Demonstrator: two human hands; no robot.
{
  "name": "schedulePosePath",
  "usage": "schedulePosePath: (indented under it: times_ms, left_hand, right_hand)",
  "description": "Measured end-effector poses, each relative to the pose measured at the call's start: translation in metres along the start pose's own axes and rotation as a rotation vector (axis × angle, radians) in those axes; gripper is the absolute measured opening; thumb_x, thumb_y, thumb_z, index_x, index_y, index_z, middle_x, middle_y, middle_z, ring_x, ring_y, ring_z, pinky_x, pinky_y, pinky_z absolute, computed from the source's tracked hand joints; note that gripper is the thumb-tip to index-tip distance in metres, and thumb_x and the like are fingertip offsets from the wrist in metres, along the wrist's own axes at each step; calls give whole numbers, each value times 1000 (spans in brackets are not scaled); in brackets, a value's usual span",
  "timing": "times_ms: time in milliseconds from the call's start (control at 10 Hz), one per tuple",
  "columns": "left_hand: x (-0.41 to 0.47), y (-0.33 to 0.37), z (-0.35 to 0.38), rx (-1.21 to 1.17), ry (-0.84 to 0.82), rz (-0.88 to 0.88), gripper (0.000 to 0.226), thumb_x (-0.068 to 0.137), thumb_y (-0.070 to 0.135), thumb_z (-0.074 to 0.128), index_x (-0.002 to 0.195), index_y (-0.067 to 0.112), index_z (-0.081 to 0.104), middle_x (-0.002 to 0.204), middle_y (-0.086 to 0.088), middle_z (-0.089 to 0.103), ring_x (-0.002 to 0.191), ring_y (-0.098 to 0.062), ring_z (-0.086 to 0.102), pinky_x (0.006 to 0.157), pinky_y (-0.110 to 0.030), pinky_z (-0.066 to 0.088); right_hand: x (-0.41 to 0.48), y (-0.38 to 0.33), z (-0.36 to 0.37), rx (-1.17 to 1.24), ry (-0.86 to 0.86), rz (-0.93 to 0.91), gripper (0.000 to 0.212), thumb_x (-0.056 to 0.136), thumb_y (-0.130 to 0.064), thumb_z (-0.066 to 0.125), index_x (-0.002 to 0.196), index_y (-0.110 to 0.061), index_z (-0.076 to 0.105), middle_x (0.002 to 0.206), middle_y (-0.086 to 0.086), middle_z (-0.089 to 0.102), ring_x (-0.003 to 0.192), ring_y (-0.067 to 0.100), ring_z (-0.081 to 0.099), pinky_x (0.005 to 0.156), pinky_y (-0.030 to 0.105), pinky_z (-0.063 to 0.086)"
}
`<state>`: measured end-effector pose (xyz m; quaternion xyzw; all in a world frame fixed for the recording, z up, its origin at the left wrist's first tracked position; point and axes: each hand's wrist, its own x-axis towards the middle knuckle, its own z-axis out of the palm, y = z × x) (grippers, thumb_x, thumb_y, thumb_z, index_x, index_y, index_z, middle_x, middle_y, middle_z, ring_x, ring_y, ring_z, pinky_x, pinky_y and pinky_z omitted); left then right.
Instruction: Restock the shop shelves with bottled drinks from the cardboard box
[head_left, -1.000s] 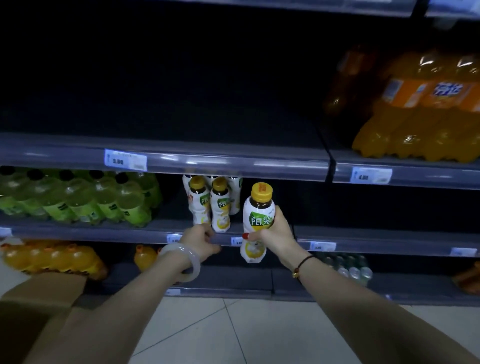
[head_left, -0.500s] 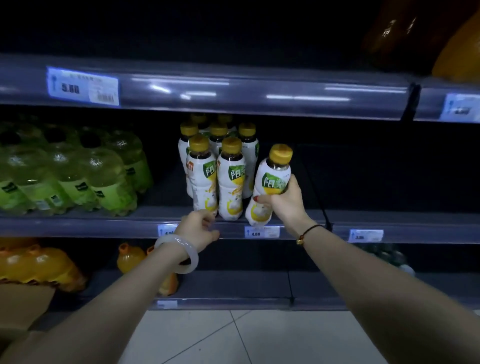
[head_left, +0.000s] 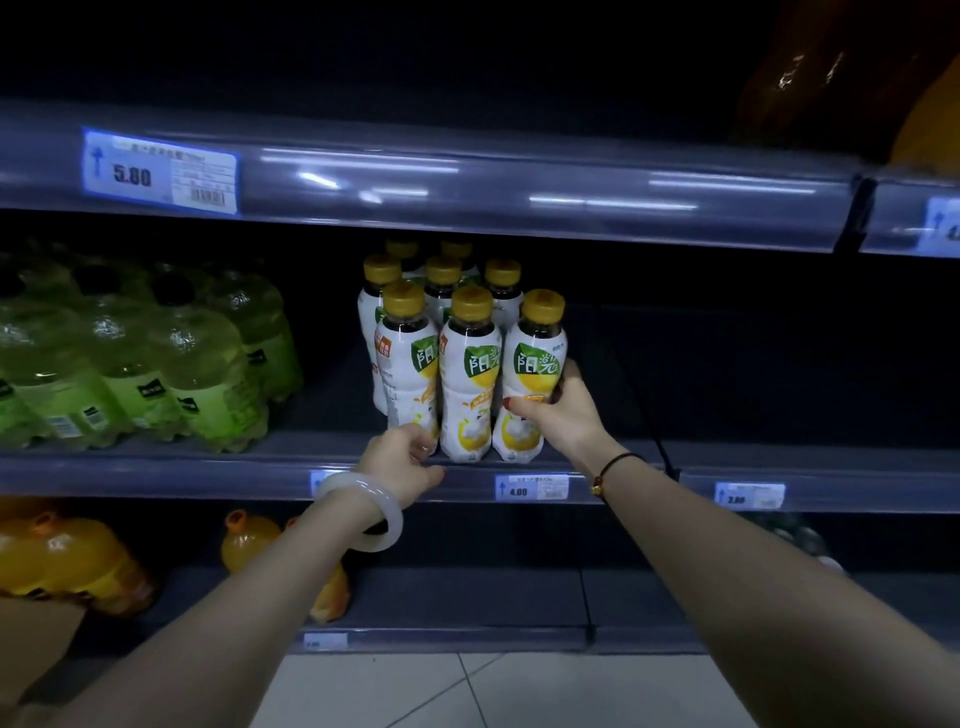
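Cardboard box (head_left: 31, 654): matte brown flap, lower left.
Left hand (head_left: 402, 460): fingers loosely curled against the glossy shelf lip (head_left: 234, 473), holding nothing.
Right hand (head_left: 561, 413): wrapped round the bottle's waist.
Bottle (head_left: 535, 364): white plastic sleeve, ribbed yellow cap, upright on the shelf, right end of the front row.
Behind: matching bottles (head_left: 441, 291), close-packed.

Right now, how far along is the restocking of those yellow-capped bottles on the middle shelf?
Done: several yellow-capped bottles stand grouped on the middle shelf. In hand: the right hand grips one more bottle, upright at the front row's right end; the left hand sits at the shelf lip. Left: bare shelf space stretches to the right, and the cardboard box waits lower left, contents unseen.
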<state>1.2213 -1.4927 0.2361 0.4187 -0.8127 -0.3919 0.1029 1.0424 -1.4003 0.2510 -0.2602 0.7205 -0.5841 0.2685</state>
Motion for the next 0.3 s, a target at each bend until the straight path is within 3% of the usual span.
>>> schedulePosePath:
  times_ms: [100, 200, 300]
  left_hand:
    - [1, 3, 0, 5, -6, 20, 35, 80, 11, 69, 113, 7, 60, 98, -3, 57, 87, -16, 56, 75, -23, 43]
    - [-5, 14, -7, 19, -48, 24, 32, 80, 11, 69, 110, 7, 61, 96, -3, 57, 87, -16, 56, 74, -22, 42]
    - [-12, 23, -18, 27, -66, 16, 28, 79, 13, 69, 106, 9, 61, 91, -1, 58, 85, -16, 56, 73, -23, 42]
  right_hand:
    - [1, 1, -2, -1, -40, 22, 65, 75, -5, 76, 130, -10, 43, 110, 4, 64, 97, 17, 62, 80, 29, 49]
    - [-5, -9, -6, -113, -142, 178, 51, 78, -10, 75, 123, -7, 52, 119, 7, 63, 99, 17, 59, 84, 29, 47]
    - [-14, -17, -12, -225, -156, 283, 41, 79, -10, 74, 114, -5, 54, 115, 7, 63, 97, 16, 58, 88, 29, 47]
